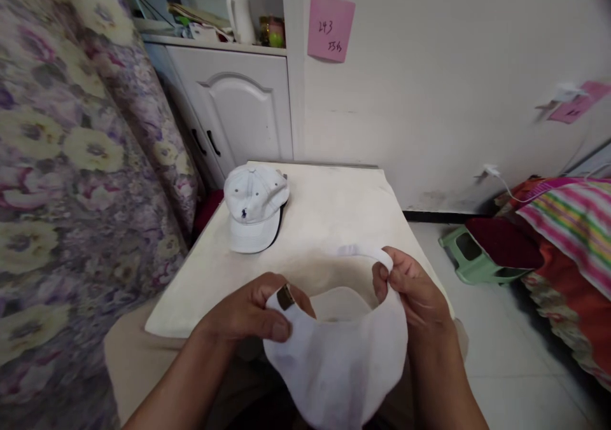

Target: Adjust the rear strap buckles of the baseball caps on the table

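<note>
A white baseball cap is held up over the near edge of the table, its back opening facing away from me. My left hand is closed on the cap's edge beside a dark metal buckle. My right hand pinches the other side where the loose strap begins; that strap sticks out to the left, apart from the buckle. Another white cap, with a small dark logo on its front, sits on the table's far left part, brim toward me.
The cream-topped table stands against the wall. A floral curtain hangs at left, beside a white cabinet with a white jug on its shelf. To the right are a green stool and a bed with striped cloth.
</note>
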Available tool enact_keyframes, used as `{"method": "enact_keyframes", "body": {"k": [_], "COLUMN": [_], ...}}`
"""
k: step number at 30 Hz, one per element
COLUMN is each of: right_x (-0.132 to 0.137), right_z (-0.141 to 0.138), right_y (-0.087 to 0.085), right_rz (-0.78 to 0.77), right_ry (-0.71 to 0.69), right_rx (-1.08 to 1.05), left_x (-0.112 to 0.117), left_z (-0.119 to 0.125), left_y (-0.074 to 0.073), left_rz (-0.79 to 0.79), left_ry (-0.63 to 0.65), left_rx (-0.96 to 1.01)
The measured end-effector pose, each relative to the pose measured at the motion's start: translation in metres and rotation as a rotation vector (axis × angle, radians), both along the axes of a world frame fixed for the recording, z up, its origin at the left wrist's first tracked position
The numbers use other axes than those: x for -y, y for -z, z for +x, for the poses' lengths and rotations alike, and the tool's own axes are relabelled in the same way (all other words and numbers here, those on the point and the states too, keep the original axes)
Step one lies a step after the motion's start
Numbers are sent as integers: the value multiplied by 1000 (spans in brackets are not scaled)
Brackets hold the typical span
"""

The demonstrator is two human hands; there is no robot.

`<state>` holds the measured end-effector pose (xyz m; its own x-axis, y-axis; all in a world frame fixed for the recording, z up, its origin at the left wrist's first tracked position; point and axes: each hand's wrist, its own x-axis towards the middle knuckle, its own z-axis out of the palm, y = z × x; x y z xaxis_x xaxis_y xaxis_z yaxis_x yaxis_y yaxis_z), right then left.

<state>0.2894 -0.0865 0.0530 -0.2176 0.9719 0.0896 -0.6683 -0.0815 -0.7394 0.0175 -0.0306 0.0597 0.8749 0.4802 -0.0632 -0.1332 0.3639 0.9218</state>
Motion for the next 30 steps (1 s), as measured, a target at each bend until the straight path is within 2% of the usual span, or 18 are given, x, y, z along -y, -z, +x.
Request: {"method": "enact_keyframes", "body": {"k": [5,10,14,17,24,27,30], "right_x": [-2,-4,-8,-10,-11,-11,-9], "right_z": [5,0,-14,-24,-41,-40,-36], "right_y": [5,19,32,41,51,60,75], "right_rz": [-15,5,8,3,-204,-244,-254], "right_ry": [-13,-153,-195,-192,8,55,162], "right_rx": [14,0,-64,-124,-284,-266,-206], "left_x": [7,5,2,4,6,1,-4], "left_z": [0,8,11,10,5,5,4], "left_y": [-1,-9,-11,-6,24,33,38], "left_rz": [-186,-342,-426,-474,-504,-519,-601], "left_ry": [-209,-368,-424,-426,-501,-589,-657], "left_rx": [145,333,328,315,324,300,231]}}
